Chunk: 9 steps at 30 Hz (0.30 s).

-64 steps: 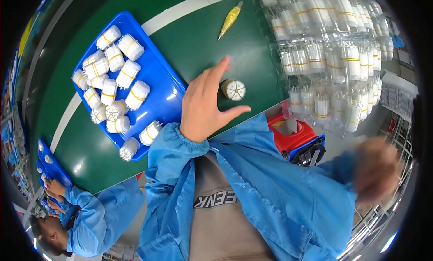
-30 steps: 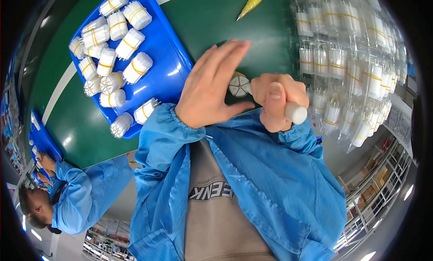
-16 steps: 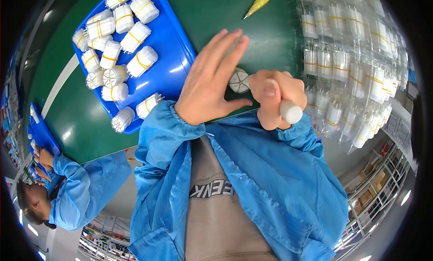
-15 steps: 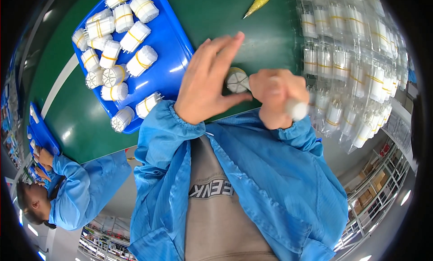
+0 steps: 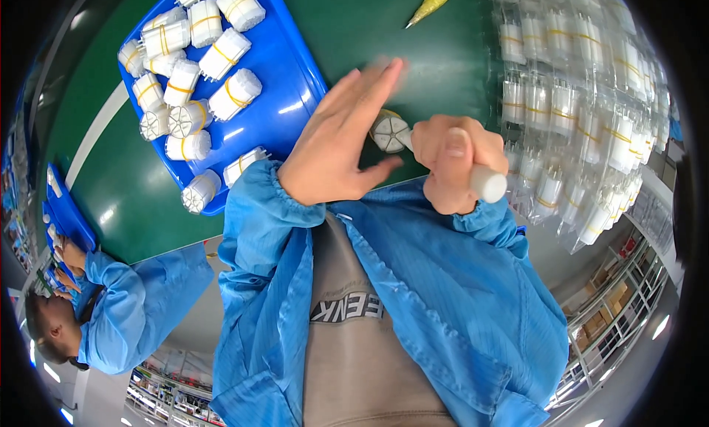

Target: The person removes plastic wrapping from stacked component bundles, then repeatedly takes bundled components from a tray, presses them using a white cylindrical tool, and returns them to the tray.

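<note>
My right hand [image 5: 459,161] is wrapped round a tool with a round white handle [image 5: 488,184]; its thin pale end points left, to the face of a white cylindrical part [image 5: 390,133]. That part has a spoked, wheel-like end turned up toward me and a yellow band on its side. Most of the tool is hidden in my fist, so its exact kind does not show. On the part's left, my left hand [image 5: 336,142] is open with fingers stretched and thumb apart, and the fingertips are blurred. Whether it touches the part I cannot tell.
A blue tray [image 5: 292,94] at the left holds several white cylinders with yellow bands. Stacked clear plastic packs [image 5: 565,102] of similar cylinders stand at the right. A yellow-filled pointed bag [image 5: 432,4] lies on the green table [image 5: 443,72]. A co-worker [image 5: 118,301] sits at far left.
My left hand has shifted slightly left, its fingertips still moving. My right hand stays near the part, its tool turned a little and less blurred.
</note>
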{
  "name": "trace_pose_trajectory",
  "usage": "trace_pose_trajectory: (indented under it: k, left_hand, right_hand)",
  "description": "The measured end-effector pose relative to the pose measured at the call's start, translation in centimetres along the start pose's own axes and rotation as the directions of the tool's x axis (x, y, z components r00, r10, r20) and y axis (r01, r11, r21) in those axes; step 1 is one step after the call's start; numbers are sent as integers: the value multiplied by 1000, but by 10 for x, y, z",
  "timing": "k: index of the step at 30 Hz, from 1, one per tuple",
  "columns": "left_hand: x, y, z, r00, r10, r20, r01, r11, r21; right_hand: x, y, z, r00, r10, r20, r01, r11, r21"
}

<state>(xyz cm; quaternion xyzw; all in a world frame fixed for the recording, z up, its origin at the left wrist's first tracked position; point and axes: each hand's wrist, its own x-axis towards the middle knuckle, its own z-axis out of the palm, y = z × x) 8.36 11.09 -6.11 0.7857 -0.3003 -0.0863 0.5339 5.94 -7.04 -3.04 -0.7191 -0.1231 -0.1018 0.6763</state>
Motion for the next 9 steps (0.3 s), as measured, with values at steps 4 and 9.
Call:
trace_pose_trajectory:
  k: [4, 9]
  left_hand:
    - [0, -3, 2, 980, -37, -195, 59, 992, 107]
    - [-1, -2, -2, 992, -17, -126, 22, 999, 44]
  right_hand:
    - [-5, 6, -4, 999, -10, -39, 18, 979, 203]
    - [3, 12, -9, 1000, 11, -23, -4, 961, 278]
